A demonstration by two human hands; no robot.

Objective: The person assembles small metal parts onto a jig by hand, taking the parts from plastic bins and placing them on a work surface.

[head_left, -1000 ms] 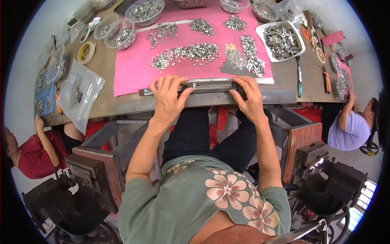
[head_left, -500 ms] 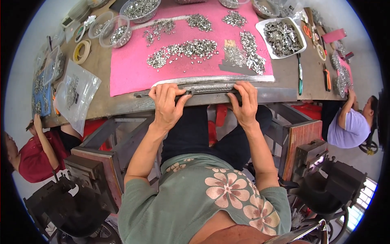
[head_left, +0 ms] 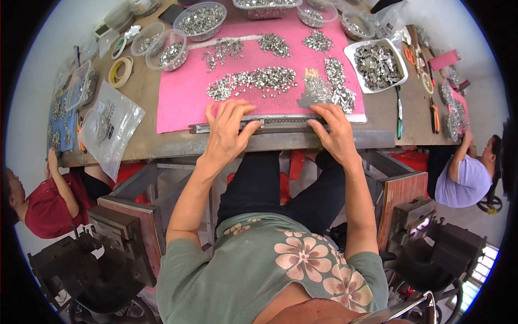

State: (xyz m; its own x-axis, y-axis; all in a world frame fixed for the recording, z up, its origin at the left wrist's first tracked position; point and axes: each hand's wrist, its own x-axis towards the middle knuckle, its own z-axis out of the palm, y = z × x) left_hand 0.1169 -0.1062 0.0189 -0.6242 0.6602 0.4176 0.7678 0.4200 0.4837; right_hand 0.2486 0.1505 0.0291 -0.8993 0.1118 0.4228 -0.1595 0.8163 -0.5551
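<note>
A long narrow metal bar [head_left: 283, 122] with a row of small notches or pieces along its middle lies along the front of the bench. My left hand [head_left: 229, 129] grips its left part, thumb on the near side and fingers over the top. My right hand [head_left: 337, 134] holds the right part in the same way. Just beyond sits a pink mat [head_left: 181, 100] with loose piles of small shiny metal pieces [head_left: 264, 78]. Near my right fingers are a dark flat strip [head_left: 308, 102] and a cluster of thin pins [head_left: 317, 89].
A white tray [head_left: 403, 75] of metal parts stands at the right, past it pliers [head_left: 434, 116] and a green-handled tool [head_left: 399, 116]. Clear tubs [head_left: 186, 54], a tape roll [head_left: 129, 67] and a plastic bag [head_left: 124, 116] lie left. People sit at both sides; machines stand below.
The bar, tilted up at the bench edge before, now lies flatter and a little farther right. Both hands moved slightly right with it. The view has shifted a little.
</note>
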